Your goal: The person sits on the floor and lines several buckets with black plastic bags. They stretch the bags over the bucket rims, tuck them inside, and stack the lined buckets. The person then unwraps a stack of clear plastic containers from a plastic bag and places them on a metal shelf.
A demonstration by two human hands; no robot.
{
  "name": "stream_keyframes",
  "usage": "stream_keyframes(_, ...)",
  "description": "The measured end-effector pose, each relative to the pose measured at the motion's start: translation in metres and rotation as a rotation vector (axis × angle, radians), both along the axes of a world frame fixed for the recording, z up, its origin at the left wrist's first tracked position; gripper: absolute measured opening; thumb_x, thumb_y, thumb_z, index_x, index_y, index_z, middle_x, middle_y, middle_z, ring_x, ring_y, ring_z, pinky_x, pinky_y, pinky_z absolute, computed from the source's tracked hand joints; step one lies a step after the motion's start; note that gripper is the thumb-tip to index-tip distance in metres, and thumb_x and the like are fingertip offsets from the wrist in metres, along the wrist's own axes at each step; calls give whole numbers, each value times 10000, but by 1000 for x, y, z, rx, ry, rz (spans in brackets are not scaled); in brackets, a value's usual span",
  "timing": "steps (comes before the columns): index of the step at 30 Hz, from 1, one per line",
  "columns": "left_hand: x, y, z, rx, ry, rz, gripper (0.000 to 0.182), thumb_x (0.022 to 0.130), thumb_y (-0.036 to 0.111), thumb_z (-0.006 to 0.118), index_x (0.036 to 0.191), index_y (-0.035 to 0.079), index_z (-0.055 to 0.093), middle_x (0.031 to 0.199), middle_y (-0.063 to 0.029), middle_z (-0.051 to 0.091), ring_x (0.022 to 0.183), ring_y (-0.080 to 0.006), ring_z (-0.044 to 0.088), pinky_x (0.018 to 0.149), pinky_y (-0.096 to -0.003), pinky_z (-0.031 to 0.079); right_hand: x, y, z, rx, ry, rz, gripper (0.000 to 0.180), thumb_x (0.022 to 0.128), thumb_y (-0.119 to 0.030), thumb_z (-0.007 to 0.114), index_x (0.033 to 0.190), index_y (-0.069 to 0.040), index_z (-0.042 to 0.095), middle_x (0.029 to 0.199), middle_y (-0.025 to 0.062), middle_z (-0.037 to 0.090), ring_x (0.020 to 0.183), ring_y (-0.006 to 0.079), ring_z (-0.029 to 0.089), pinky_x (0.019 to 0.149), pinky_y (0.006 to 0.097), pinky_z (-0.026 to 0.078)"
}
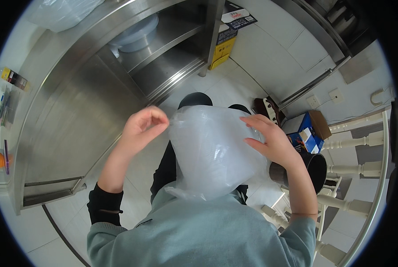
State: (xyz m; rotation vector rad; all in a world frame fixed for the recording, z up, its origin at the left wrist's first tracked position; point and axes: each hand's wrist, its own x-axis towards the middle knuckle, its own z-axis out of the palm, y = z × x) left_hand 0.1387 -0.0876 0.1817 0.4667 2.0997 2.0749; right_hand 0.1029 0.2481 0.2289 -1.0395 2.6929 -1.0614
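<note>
A translucent plastic bag (215, 150), wrinkled and bulging with something whitish, lies across my lap against the front of my green top. At its upper left corner, the thumb and fingertips of my left hand (145, 125) meet, pinching the thin film at the edge. My right hand (267, 137) is over the bag's right side, thumb and fingers apart, fingertips at the plastic. What the bag contains cannot be made out through the film.
A stainless steel cabinet (85, 133) stands to the left, with a plastic basin (138, 36) on its shelf. On the right are a black bin (315, 172), a blue carton (307, 133) and a white baluster railing (382, 140). A yellow-and-black box (223, 50) stands ahead.
</note>
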Motion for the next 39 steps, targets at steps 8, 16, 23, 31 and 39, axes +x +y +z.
stream_keyframes(8, -25, 57, 6, -423, 443, 231, 295, 723, 21, 627, 1014, 35, 581, 935, -54, 551, 834, -163, 518, 731, -268, 424, -45, -22, -38, 148, -226, -56, 118, 759, -53, 552, 866, -5, 535, 791, 136, 559, 699, 271, 563, 634, 341, 450)
stream_keyframes(16, -54, 55, 23, -532, 513, -28, 213, 713, 54, 652, 924, 59, 627, 842, -46, 527, 742, -165, 521, 632, -263, 439, -49, -25, -45, -85, -73, -195, 69, 793, 9, 494, 856, -2, 466, 793, 123, 538, 730, 247, 535, 650, 314, 437)
stream_keyframes(23, -70, 62, 29, -651, 675, -129, 72, 722, 51, 618, 783, 41, 581, 821, -52, 525, 716, -203, 508, 632, -299, 426, -53, -33, -42, -333, -51, -250, 10, 849, 1, 455, 850, -6, 449, 790, 74, 530, 727, 167, 503, 694, 258, 409)
stream_keyframes(31, -78, 70, 16, -538, 618, 121, 62, 778, 62, 541, 793, 32, 489, 736, -86, 519, 698, -263, 511, 615, -355, 405, -43, -54, -8, -215, 260, 21, 293, 653, -117, 677, 899, -37, 540, 817, 84, 544, 776, 252, 538, 691, 347, 429)
stream_keyframes(39, -85, 88, 12, -369, 389, 127, 137, 813, 95, 552, 735, 26, 464, 623, -97, 487, 535, -236, 460, 495, -314, 356, -36, -74, -41, -147, 341, -10, 259, 617, -46, 671, 833, -34, 528, 862, 85, 550, 780, 269, 522, 687, 361, 405)
